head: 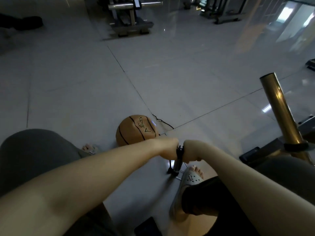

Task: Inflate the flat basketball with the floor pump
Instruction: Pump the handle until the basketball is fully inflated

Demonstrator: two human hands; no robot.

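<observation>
An orange-brown basketball point(136, 130) with black seams lies on the tiled floor just beyond my hands. The floor pump point(177, 165) stands upright between my feet, its grey barrel and black base showing below my fists. My left hand point(167, 149) grips the left end of the black pump handle point(179, 150). My right hand point(191, 153) grips the right end of that handle. Both fists sit close together, low over the barrel. My right foot in a grey clog point(189, 180) rests beside the pump base. A thin black hose point(162, 122) runs on the floor by the ball.
A brass-coloured post point(279, 111) on a dark base rises at the right. Gym machines point(129, 17) stand at the back. My left foot point(89, 148) is left of the ball. A dark flat object point(146, 226) lies on the floor near the bottom edge.
</observation>
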